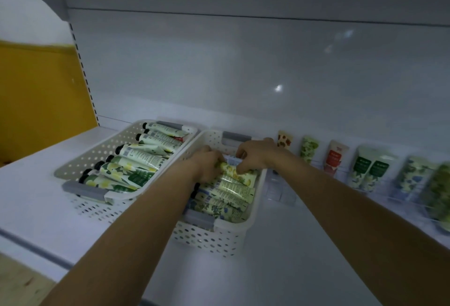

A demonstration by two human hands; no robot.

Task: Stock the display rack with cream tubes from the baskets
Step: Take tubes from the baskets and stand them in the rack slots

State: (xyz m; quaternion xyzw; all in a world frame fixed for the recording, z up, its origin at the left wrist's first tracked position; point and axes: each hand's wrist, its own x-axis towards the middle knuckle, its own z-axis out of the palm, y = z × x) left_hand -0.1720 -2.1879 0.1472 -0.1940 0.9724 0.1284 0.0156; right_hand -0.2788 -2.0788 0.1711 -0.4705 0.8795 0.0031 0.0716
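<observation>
Rightmost displayed tubes (437, 191) are blurred and cropped by the edge.

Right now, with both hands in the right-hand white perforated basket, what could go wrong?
1. The left hand and right hand both grip one yellow-flowered cream tube lying on closely packed tubes in the white perforated plastic basket; lifting could drag neighbours out.
2. The upright tubes in the clear plastic display rack stand beside the right hand; a swing rightward might topple them.
</observation>
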